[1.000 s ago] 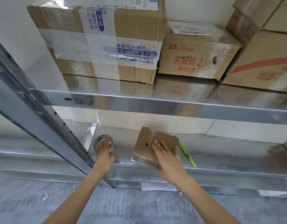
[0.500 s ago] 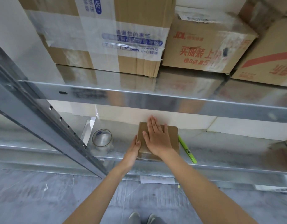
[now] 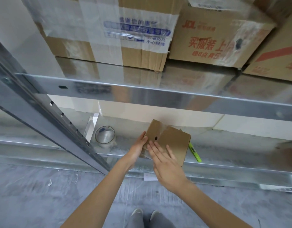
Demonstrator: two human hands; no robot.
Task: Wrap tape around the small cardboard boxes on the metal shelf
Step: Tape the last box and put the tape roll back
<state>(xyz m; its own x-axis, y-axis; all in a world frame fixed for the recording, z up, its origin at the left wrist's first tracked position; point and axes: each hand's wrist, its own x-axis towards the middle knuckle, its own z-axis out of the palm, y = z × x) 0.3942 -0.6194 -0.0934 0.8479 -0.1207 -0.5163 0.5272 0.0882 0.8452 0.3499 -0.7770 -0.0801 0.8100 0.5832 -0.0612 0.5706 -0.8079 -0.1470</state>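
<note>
A small brown cardboard box with a dark hole in one face is tipped up on the lower metal shelf, near its front edge. Glossy clear tape shows across the box. My left hand cups the box's left side. My right hand lies flat against its near face with the fingers spread. A roll of clear tape stands on the shelf to the left of the box, apart from both hands.
A green marker lies just right of the box. A slanted metal upright crosses on the left. Large taped cartons fill the upper shelf. The grey floor and my shoes show below.
My left hand left the tape roll and came over to the box's left side. The box, flat under my right palm half a second ago, is now tipped up between both hands.
</note>
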